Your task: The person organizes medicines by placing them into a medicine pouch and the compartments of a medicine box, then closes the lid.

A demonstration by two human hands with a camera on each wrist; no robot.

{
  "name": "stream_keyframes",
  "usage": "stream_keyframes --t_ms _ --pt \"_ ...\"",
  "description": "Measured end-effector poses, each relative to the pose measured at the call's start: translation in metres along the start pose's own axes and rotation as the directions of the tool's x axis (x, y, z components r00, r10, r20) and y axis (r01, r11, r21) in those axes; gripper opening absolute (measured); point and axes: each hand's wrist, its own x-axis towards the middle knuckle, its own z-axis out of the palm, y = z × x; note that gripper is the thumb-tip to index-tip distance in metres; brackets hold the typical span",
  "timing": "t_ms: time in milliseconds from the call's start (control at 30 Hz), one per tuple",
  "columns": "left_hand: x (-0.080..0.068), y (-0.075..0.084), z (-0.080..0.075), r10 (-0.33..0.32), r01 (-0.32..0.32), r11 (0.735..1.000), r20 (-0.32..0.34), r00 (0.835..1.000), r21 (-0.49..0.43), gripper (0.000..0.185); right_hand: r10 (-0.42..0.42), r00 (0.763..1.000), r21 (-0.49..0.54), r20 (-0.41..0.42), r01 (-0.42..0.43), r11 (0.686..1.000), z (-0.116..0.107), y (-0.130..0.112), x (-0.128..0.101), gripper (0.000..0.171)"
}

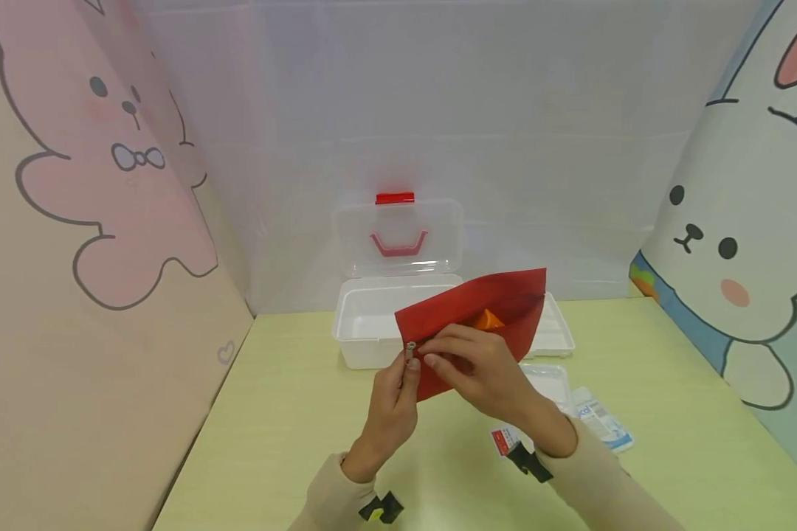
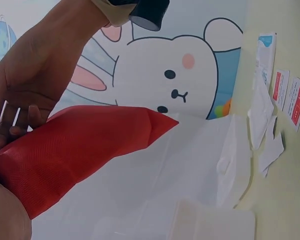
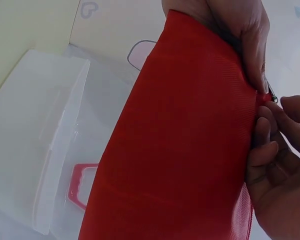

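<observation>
I saw the left hand (image 1: 392, 398) pinching the zip pull (image 1: 410, 349) while right hand (image 1: 485, 369) fingers pinched the red pouch (image 1: 498, 302), steadying its edge.

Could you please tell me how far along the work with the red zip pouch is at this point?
Done: the clear plastic box with the red latch stands open, and something orange sits inside the red mesh zip pouch. In hand: the left hand pinches the zipper pull while the right hand grips the edge. Left: the mouth still gapes; sachets remain on the table.
</observation>
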Motion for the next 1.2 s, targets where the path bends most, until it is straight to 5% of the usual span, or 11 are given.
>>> stream_keyframes --t_ms 267,600,867,1033,1200 --pt "-0.001 -0.007 0.006 0.03 -0.031 0.998 0.01 0.999 0.046 0.027 0.183 0.983 0.065 -0.007 -0.182 0.981 0.004 0.004 0.0 0.011" --pt "-0.003 -0.01 0.009 0.022 -0.023 0.992 0.013 1.0 0.122 0.023 0.39 0.92 0.085 0.037 -0.391 0.916 0.007 -0.003 0.0 0.01" --pt "-0.003 -0.014 0.012 0.079 -0.078 0.98 0.0 0.997 0.183 0.021 0.466 0.885 0.089 0.011 -0.465 0.881 0.013 -0.004 0.001 0.007" --pt "-0.006 -0.015 0.013 0.061 -0.059 0.973 -0.002 0.998 0.225 0.016 0.511 0.86 0.065 -0.007 -0.509 0.858 0.015 -0.007 0.002 0.007" --pt "-0.006 -0.014 0.013 0.059 -0.057 0.969 -0.003 0.998 0.24 0.016 0.507 0.862 0.066 0.003 -0.506 0.86 0.014 -0.008 0.002 0.006"
